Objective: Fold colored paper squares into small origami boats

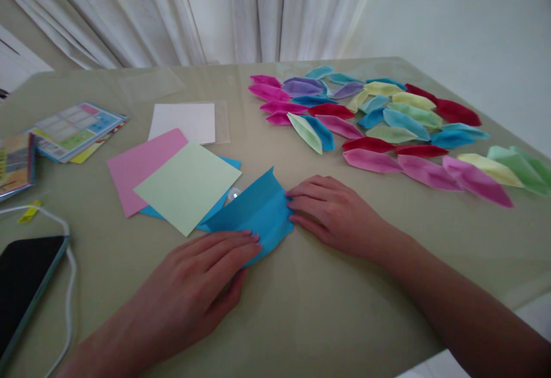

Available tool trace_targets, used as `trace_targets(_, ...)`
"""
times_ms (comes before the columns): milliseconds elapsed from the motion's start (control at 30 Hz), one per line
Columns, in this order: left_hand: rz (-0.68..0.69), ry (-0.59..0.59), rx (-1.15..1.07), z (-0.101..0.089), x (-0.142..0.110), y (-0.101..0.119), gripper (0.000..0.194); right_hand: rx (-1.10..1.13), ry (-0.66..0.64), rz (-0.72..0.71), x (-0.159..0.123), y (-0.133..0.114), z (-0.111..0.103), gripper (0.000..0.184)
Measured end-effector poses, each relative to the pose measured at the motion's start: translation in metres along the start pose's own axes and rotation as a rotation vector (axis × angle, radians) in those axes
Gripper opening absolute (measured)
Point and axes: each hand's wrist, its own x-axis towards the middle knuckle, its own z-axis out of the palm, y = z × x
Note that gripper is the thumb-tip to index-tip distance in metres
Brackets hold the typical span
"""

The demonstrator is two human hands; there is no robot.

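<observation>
Writing first: the printed cards, far left beyond the grip, bear coloured panels and a grid, the lettering too small to read; the booklet beside them likewise.

Work in hand: a blue sheet, thin paper, creased lengthwise, its far flap raised to a point. It lies on the table under both hands. The left hand has its fingers laid along the near edge; the right hand has its fingertips against the right end. Whether either thumb pinches, I cannot tell.

Left of the grip and beyond: a green sheet, flat and square, over a pink sheet. Further out, a white sheet on clear film. Right of the grip and beyond: many folded pieces, crisp, pointed at the ends, in mixed colours. Nearest the left forearm: a phone, dark-faced, and a white cable.
</observation>
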Motion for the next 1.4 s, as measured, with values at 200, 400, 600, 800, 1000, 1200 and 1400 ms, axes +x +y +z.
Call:
trace_targets(200, 0.052, -0.054, 0.005, -0.006, 0.005, 0.001, 0.032, -0.022, -0.027, -0.023, 0.000, -0.003, 0.001, 0.026)
trace_targets(400, 0.066, 0.014, -0.050, 0.006, 0.006, 0.001, 0.019, 0.044, -0.076, -0.053, -0.001, -0.007, -0.003, 0.034)
trace_targets(600, -0.080, 0.048, -0.161, 0.013, 0.006, 0.007, 0.009, 0.149, -0.107, -0.186, -0.001, -0.027, 0.001, 0.047)
trace_targets(800, -0.207, -0.105, -0.329, 0.002, 0.003, 0.000, 0.009, 0.252, -0.100, -0.182, 0.000, -0.054, 0.019, 0.020)
trace_targets(1000, -0.229, -0.106, -0.403, 0.001, 0.002, -0.009, 0.012, 0.356, -0.089, -0.087, -0.002, -0.055, 0.022, 0.021)
trace_targets(1200, -0.246, -0.089, -0.404, 0.003, 0.004, -0.006, 0.014, 0.500, -0.129, 0.072, -0.002, -0.056, 0.021, 0.015)
trace_targets(1400, -0.278, -0.137, -0.392, 0.000, 0.004, -0.003, 0.019, 0.558, -0.131, 0.163, -0.002, -0.059, 0.020, 0.004)
